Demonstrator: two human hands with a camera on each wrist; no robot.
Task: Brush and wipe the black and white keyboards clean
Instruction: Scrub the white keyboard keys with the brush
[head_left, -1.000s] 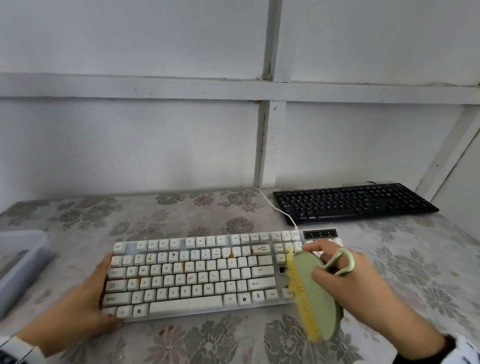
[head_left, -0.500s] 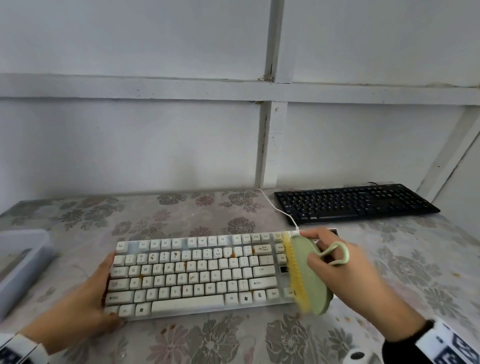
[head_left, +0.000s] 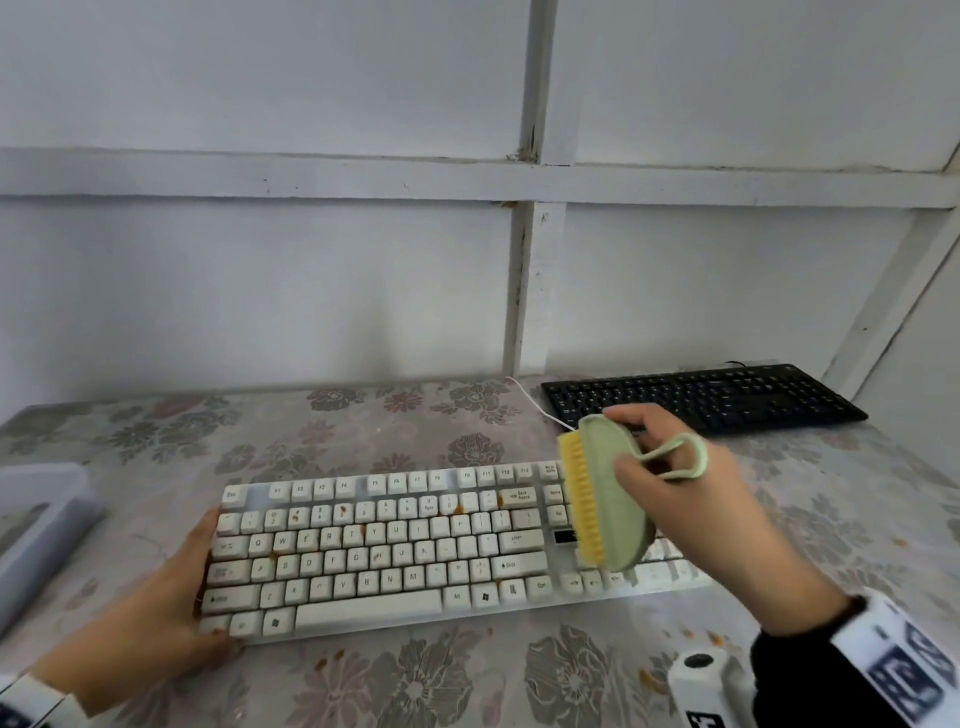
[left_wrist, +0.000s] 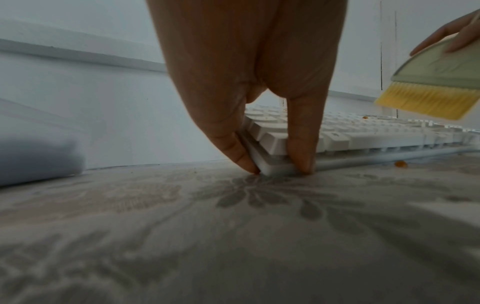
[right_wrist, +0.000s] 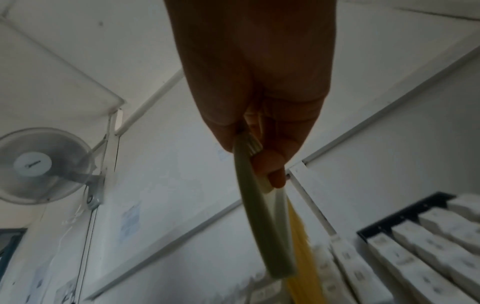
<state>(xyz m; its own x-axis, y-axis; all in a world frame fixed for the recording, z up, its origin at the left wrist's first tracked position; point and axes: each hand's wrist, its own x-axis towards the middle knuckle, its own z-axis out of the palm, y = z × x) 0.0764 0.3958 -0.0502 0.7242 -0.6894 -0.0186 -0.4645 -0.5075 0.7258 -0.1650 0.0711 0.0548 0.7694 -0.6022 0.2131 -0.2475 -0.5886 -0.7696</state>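
Observation:
A white keyboard (head_left: 395, 545) with orange-brown specks lies in front of me on the flowered tablecloth (head_left: 415, 680). My left hand (head_left: 156, 613) grips its left end, thumb and fingers (left_wrist: 301, 144) clamped round the near left corner (left_wrist: 272, 156). My right hand (head_left: 675, 493) holds a pale green brush (head_left: 615, 499) with yellow bristles (head_left: 584, 501), lifted and tilted above the keyboard's right part, bristles facing left. From the right wrist the brush (right_wrist: 262, 226) runs down toward the keys (right_wrist: 415, 246). A black keyboard (head_left: 701, 397) lies at the back right.
A grey-blue plastic tray (head_left: 41, 525) sits at the table's left edge. A white wall with battens stands close behind the table. Orange crumbs (head_left: 701, 636) lie on the cloth near the front right. A white cable (head_left: 535, 402) runs from the white keyboard toward the wall.
My right hand has lifted the brush up and toward the back of the white keyboard's right part. The left hand has stayed on the keyboard's left end.

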